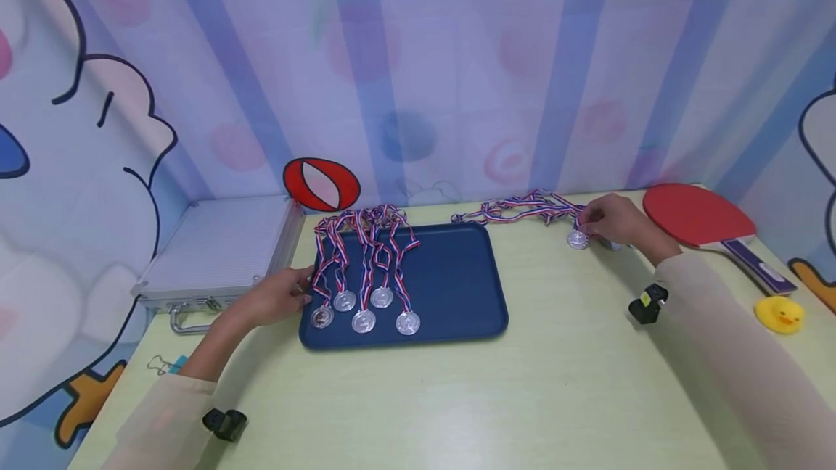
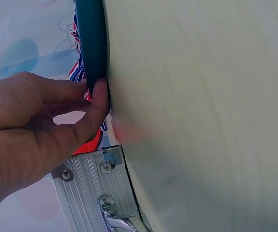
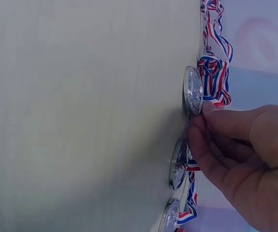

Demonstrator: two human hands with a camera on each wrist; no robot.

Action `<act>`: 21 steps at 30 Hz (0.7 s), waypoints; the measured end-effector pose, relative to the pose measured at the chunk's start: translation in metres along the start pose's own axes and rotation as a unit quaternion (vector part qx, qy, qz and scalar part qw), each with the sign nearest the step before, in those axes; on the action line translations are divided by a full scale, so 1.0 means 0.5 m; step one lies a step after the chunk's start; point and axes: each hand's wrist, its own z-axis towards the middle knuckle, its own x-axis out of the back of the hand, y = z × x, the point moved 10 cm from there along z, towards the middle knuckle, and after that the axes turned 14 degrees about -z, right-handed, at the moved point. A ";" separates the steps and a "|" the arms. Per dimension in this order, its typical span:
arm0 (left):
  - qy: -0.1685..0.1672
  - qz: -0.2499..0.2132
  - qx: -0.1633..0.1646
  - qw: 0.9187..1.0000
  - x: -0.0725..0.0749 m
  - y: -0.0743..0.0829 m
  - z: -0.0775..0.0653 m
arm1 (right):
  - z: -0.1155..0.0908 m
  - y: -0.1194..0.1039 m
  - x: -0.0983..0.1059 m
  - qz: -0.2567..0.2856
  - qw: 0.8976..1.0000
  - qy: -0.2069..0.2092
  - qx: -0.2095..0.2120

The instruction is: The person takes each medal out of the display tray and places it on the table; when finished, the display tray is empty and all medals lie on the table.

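A dark blue tray (image 1: 459, 285) lies on the table, with several silver medals (image 1: 363, 321) on its left part. Their red, white and blue ribbons (image 1: 363, 274) run back over the tray's far edge. My left hand (image 1: 281, 297) grips the tray's left rim between thumb and fingers; the left wrist view shows the tray edge (image 2: 91, 43) pinched there. To the right of the tray, my right hand (image 1: 612, 219) pinches a silver medal (image 3: 193, 90) at its ribbon end. Two more medals (image 3: 179, 164) lie close under and beside that hand, partly hidden in the head view.
A silver metal case (image 1: 215, 241) stands at the left, with a binder clip (image 1: 176, 364) in front. Tangled ribbons (image 1: 516, 207) stretch along the back wall. At the right lie a red table tennis bat (image 1: 695, 215) and a yellow rubber duck (image 1: 779, 315).
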 end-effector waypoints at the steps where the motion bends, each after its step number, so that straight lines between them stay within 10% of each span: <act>1: 0.001 -0.001 0.002 1.000 0.000 -0.001 0.000 | 0.002 0.003 -0.001 -0.007 1.000 0.003 -0.002; 14: 0.004 0.002 0.006 1.000 0.004 -0.006 0.002 | 0.002 -0.009 0.014 -0.025 0.999 0.024 -0.005; 21: 0.006 0.011 0.005 1.000 0.003 -0.006 0.003 | -0.012 -0.109 0.032 0.008 0.998 0.049 0.029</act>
